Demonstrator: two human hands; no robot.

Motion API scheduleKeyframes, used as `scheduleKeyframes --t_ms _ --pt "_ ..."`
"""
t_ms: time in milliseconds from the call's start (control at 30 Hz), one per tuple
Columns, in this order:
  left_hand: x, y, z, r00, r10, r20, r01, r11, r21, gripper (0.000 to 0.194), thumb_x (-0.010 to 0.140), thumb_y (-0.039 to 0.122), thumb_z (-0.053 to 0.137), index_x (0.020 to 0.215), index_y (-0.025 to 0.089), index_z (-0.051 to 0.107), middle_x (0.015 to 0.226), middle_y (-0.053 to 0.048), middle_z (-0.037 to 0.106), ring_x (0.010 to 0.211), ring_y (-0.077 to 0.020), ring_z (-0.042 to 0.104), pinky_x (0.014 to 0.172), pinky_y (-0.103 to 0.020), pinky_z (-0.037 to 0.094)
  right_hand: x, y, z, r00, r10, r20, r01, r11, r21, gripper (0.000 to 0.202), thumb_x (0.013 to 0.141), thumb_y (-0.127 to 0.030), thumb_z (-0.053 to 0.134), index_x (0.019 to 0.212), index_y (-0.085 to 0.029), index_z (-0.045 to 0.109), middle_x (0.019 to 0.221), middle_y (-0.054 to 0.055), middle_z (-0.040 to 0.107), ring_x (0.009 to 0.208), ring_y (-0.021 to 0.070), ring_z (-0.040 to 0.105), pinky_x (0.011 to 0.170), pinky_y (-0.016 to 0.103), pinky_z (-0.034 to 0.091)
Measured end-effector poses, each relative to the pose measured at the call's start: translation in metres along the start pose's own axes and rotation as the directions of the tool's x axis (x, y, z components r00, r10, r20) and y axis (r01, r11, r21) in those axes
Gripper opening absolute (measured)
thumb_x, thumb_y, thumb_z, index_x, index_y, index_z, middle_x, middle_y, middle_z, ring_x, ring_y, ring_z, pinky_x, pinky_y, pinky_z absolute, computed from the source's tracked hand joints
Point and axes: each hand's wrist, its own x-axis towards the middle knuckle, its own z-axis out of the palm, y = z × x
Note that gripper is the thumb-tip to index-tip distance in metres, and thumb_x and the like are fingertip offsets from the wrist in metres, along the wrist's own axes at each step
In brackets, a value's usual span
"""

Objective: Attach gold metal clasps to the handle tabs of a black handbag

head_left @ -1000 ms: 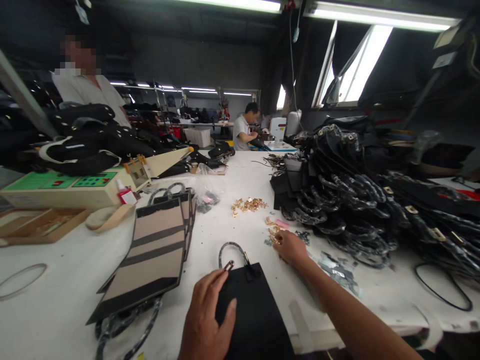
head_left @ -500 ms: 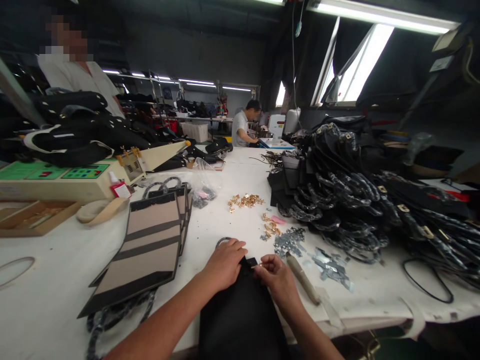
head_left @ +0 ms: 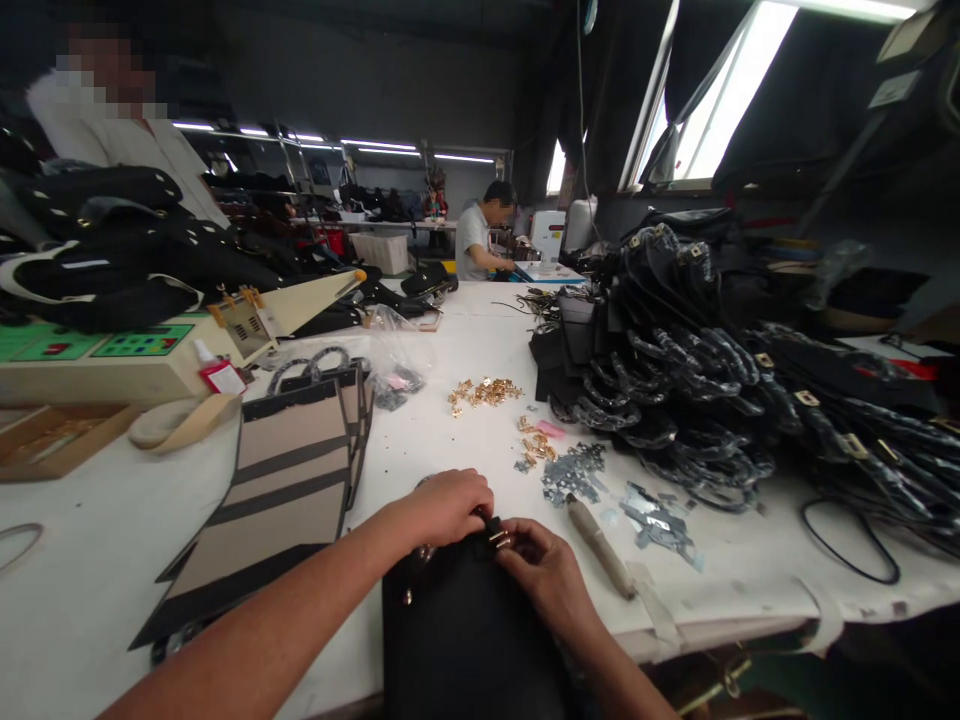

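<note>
A black bag panel (head_left: 472, 640) lies at the table's near edge, under both of my hands. My left hand (head_left: 454, 508) is closed over its top end, gripping the black material beside a plastic-wrapped handle that is mostly hidden. From the right, my right hand (head_left: 540, 560) pinches a small gold metal fitting (head_left: 499, 540) against the panel's narrow black tab. Some of the fitting is covered by my fingers. Another shiny gold piece (head_left: 407, 597) shows on the panel's left side.
Gold fittings (head_left: 486, 392) and flat grey metal plates (head_left: 574, 472) lie scattered ahead. A wrapped tool (head_left: 600, 545) rests to the right, below stacked black bag parts (head_left: 660, 370). Brown-and-black panels (head_left: 281, 480) are piled left. Two people stand farther back.
The gold fitting between my right fingers shows more clearly at the tab. My left hand has curled further over the panel's top, and a gold piece at its left side has come into view.
</note>
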Motion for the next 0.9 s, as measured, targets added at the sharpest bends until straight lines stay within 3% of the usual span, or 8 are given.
scheduleKeyframes --t_ms 167,333,433,500,667,767,833,900 --pt "0.000 -0.002 -0.014 0.979 -0.141 0.145 0.175 0.952 -0.252 0.035 0.067 0.026 0.076 0.102 0.024 0.078 0.087 0.001 0.075 0.073 -0.0172 0.065 0.064 -0.028 0.045 -0.007 -0.004 0.005 0.990 -0.138 -0.004 0.132 0.952 -0.275 0.021 0.092 -0.043 0.068 0.092 -0.024 0.075 0.086 0.001 0.074 0.081 0.0175 0.066 0.077 0.028 0.049" --pt "0.002 0.009 -0.010 0.958 -0.217 0.186 0.282 0.826 -0.488 0.043 0.065 0.032 0.078 0.106 0.017 0.077 0.075 0.002 0.070 0.063 -0.0148 0.059 0.060 -0.027 0.042 -0.017 0.000 0.006 0.964 -0.258 0.060 0.263 0.905 -0.335 0.014 0.095 -0.037 0.065 0.096 -0.026 0.075 0.095 -0.001 0.078 0.090 0.0161 0.072 0.083 0.025 0.051" --pt "0.000 0.019 -0.005 0.942 -0.246 0.230 0.337 0.693 -0.637 0.046 0.071 0.045 0.077 0.104 0.013 0.075 0.086 -0.007 0.077 0.073 -0.0191 0.066 0.071 -0.030 0.050 -0.022 0.005 0.011 0.952 -0.282 0.117 0.305 0.881 -0.362 0.010 0.096 -0.030 0.063 0.098 -0.028 0.073 0.094 -0.002 0.078 0.085 0.0149 0.073 0.080 0.024 0.054" --pt "-0.004 0.027 -0.004 0.937 -0.228 0.264 0.349 0.605 -0.716 0.050 0.078 0.056 0.073 0.101 0.012 0.074 0.095 -0.013 0.080 0.085 -0.0231 0.070 0.082 -0.034 0.052 -0.025 0.006 0.017 0.928 -0.322 0.186 0.371 0.835 -0.407 0.010 0.096 -0.026 0.062 0.097 -0.028 0.071 0.101 -0.001 0.078 0.094 0.0165 0.074 0.084 0.026 0.056" --pt "-0.011 0.041 -0.002 0.932 -0.306 0.192 0.317 0.436 -0.842 0.083 0.085 0.072 0.059 0.144 0.014 0.051 0.131 -0.018 0.072 0.111 -0.0282 0.071 0.099 -0.039 0.053 -0.027 0.008 0.035 0.872 -0.416 0.257 0.480 0.629 -0.611 0.009 0.095 -0.019 0.062 0.097 -0.024 0.069 0.147 0.009 0.062 0.138 0.0299 0.058 0.112 0.046 0.052" --pt "-0.013 0.035 0.009 0.921 -0.387 0.053 0.246 0.472 -0.847 0.079 0.092 0.074 0.042 0.140 0.012 0.052 0.131 -0.018 0.071 0.112 -0.0274 0.071 0.100 -0.038 0.053 -0.028 0.012 0.037 0.887 -0.429 0.173 0.427 0.618 -0.660 0.013 0.097 -0.020 0.056 0.100 -0.022 0.068 0.157 0.013 0.052 0.148 0.0317 0.048 0.119 0.053 0.046" --pt "-0.017 0.028 0.019 0.883 -0.464 -0.064 0.239 0.563 -0.791 0.074 0.097 0.068 0.026 0.129 0.010 0.058 0.125 -0.020 0.072 0.111 -0.0286 0.070 0.096 -0.040 0.054 -0.028 0.013 0.032 0.917 -0.396 0.038 0.329 0.700 -0.634 0.014 0.099 -0.026 0.054 0.100 -0.023 0.067 0.159 0.013 0.049 0.148 0.0307 0.047 0.120 0.054 0.045" --pt "-0.022 0.025 0.028 0.858 -0.487 -0.161 0.264 0.689 -0.675 0.059 0.098 0.058 0.029 0.115 0.013 0.063 0.117 -0.018 0.072 0.108 -0.0303 0.069 0.094 -0.042 0.052 -0.028 0.012 0.024 0.938 -0.329 -0.111 0.216 0.802 -0.556 0.014 0.098 -0.034 0.056 0.098 -0.025 0.066 0.155 0.013 0.054 0.146 0.0300 0.050 0.120 0.054 0.045"
